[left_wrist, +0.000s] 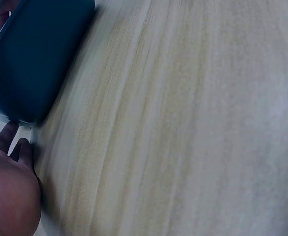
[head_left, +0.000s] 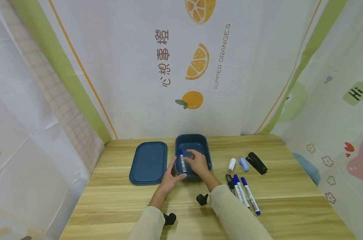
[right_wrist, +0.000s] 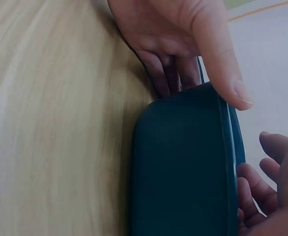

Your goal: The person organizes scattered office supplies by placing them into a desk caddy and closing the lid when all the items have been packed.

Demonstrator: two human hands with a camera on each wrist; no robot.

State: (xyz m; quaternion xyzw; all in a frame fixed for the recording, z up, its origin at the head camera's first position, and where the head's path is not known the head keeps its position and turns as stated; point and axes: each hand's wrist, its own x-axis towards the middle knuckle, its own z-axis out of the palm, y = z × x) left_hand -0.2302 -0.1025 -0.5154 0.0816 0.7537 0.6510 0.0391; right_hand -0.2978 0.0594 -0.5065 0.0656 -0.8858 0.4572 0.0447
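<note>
A dark blue open box (head_left: pixel 192 140) stands on the table. One blue-and-white marker (head_left: pixel 182 162) lies slanted at its left side, over the interior in the head view. My left hand (head_left: pixel 168 181) holds the box's near left corner; the right wrist view has its thumb (right_wrist: pixel 232 88) on the rim and the fingers against the outer wall. My right hand (head_left: pixel 198 163) hovers over the box's opening, thumb and index finger apart and gently bent, nothing between them. In the left wrist view the box wall (left_wrist: pixel 35 54) hides most of the right hand.
A flat blue lid (head_left: pixel 149 163) lies left of the box. To the right are a white stapler-like item (head_left: pixel 232 164), a light blue one (head_left: pixel 244 164) and a black stapler (head_left: pixel 257 163). Nearer lie blue-capped markers (head_left: pixel 250 195) and a black-capped pen (head_left: pixel 230 181).
</note>
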